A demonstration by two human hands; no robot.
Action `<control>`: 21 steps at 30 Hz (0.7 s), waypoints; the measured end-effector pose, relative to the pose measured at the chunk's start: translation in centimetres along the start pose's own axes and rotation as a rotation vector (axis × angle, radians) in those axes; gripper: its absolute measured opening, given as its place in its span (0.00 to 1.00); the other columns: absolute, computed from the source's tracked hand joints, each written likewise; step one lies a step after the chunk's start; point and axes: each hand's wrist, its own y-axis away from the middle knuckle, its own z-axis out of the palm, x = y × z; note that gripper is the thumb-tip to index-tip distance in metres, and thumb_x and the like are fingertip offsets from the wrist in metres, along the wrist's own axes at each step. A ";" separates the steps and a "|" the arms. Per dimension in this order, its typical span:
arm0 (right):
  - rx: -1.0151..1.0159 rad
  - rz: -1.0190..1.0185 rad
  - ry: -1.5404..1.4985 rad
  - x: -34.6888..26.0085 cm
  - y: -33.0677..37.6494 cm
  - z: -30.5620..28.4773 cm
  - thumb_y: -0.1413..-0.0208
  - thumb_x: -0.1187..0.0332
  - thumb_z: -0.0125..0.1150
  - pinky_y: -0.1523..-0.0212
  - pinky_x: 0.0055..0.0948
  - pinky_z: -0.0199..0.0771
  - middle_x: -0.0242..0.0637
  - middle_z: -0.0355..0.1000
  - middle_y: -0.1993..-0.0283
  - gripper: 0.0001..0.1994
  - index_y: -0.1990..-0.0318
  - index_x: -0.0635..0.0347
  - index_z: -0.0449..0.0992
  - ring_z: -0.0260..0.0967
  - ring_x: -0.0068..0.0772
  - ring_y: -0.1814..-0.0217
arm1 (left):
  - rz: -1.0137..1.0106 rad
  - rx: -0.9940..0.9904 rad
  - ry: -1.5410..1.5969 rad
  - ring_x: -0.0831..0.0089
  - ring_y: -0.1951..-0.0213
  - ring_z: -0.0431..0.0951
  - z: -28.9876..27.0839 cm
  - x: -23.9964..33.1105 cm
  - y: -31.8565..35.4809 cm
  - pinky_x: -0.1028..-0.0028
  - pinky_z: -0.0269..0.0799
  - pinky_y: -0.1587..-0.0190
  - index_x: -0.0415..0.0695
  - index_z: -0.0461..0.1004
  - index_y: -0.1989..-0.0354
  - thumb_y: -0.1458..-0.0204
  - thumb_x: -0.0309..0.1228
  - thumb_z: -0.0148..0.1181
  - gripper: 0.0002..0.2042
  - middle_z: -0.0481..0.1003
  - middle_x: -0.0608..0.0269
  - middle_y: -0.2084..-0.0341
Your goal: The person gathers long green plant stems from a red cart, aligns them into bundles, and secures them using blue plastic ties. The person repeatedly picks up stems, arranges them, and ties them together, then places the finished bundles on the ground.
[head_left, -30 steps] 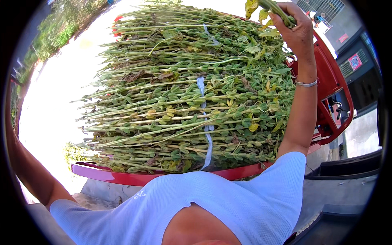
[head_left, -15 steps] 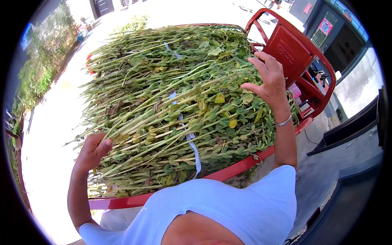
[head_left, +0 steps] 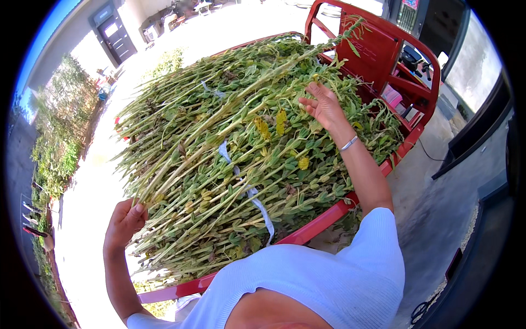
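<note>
A thick heap of cut green stalks (head_left: 219, 159), leafy and podded like sesame, fills the bed of a red cargo tricycle. Their bare cut ends point left and the leafy tops lie to the right. My left hand (head_left: 127, 219) is closed around the bare ends of several sesame stalks at the heap's near left. Those stalks slant up and across the heap, with one leafy tip (head_left: 353, 35) in front of the red back panel. Over the leafy tops is my right hand (head_left: 327, 107), a bracelet on its wrist, fingers apart and nothing visibly held.
Pale cloth strips (head_left: 255, 200) lie across the heap. A red side rail (head_left: 312, 227) runs between my body and the stalks. The red back panel (head_left: 364, 55) rises at the far right, with handlebars (head_left: 413, 57) behind. A planted bed (head_left: 66, 137) borders the sunlit ground at left.
The held stalks have swung up to a steeper slant, their tips now against the red panel. My right hand has shifted left over the tops. The view has turned slightly.
</note>
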 end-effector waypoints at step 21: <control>-0.259 0.065 0.800 4.1 1.8 6.0 0.36 0.62 0.55 0.86 0.19 0.51 0.26 0.62 0.82 0.12 0.64 0.64 0.75 0.54 0.15 0.86 | -0.271 0.043 0.103 0.85 0.86 0.53 3.7 -0.3 0.5 0.79 0.46 0.83 0.43 0.68 0.73 0.35 0.40 0.48 0.16 0.59 0.74 0.88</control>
